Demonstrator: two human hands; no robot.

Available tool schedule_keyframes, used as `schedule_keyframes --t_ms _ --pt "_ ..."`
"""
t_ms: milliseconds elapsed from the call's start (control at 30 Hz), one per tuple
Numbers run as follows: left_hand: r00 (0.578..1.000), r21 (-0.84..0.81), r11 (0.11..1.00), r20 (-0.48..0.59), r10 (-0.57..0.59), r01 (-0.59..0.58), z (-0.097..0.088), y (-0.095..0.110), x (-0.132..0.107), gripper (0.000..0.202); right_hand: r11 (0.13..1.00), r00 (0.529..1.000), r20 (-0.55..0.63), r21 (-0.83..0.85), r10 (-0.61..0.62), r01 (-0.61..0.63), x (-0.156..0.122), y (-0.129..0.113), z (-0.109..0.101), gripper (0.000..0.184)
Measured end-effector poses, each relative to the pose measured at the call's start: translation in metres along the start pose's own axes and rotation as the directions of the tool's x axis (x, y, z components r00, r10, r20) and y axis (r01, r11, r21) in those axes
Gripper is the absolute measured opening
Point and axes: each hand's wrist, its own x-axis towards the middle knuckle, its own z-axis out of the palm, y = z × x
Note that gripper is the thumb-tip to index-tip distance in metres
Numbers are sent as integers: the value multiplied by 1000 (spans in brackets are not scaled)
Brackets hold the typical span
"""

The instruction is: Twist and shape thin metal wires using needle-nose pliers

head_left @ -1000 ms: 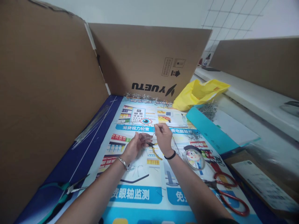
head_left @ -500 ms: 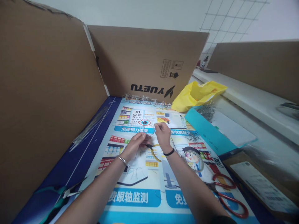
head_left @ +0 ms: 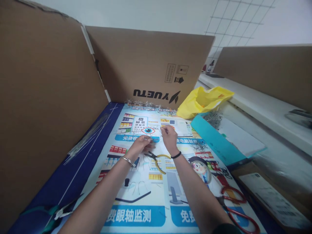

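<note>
My left hand and my right hand are raised close together over a printed poster mat, both pinched on a thin wire piece that stretches between the fingertips. The wire is too fine to make out in detail. Just below the hands lie yellow-handled pliers on the mat. A silver bangle is on my left wrist, a black band on my right.
Cardboard walls stand at left and back. A bundle of straight wires leans at the left. Yellow bag, teal folder with a wire pile, red scissors at right, teal-handled pliers at bottom left.
Both hands have moved slightly away from me and up, leaving the yellow pliers exposed on the mat; the view has shifted a little.
</note>
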Motion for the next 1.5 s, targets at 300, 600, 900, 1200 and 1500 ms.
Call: schedule_keyframes --t_ms 300,600,900,1200,1500 --pt "906 559 800 -187 379 -219 -23 10 -4 13 999 998 64 -42 2 1 -4 4 2 18" --pt "885 878 423 5 465 -226 1 21 9 25 998 993 117 -58 25 -18 -5 14 10 17" --pt "913 965 225 35 406 -137 3 22 34 27 994 991 113 -89 74 -64 3 25 21 15" --pt "930 965 195 98 354 -176 -3 20 54 28 988 986 138 -139 92 -72 10 32 28 15" --pt "935 929 295 120 334 -224 -5 19 64 19 988 987 137 -140 86 -67 8 27 27 16"
